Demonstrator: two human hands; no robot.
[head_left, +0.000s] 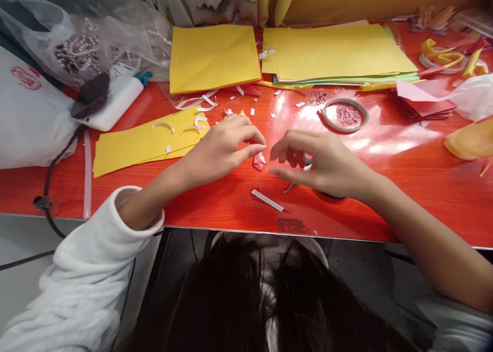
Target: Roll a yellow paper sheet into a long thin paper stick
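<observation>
My left hand (234, 142) hovers over the middle of the red table, its thumb and index fingertips brought together. Anything between those tips is too small to make out. Just below the thumb lies a small folded pink and white paper piece (259, 162). Facing it, my right hand (314, 159) has its thumb and index finger apart, the other fingers curled, and nothing visible between the tips. Under this hand, what looks like a pair of scissors (288, 188) is mostly covered. A narrow white paper strip (268, 200) rests nearer the table's front edge.
Yellow paper strips (146, 142) lie at left, beside a white device (113, 103) with a black cable. Yellow sheets (215, 57) are stacked behind. A tape roll (362, 126) and red paper pieces (425, 105) sit right. White scraps are scattered about.
</observation>
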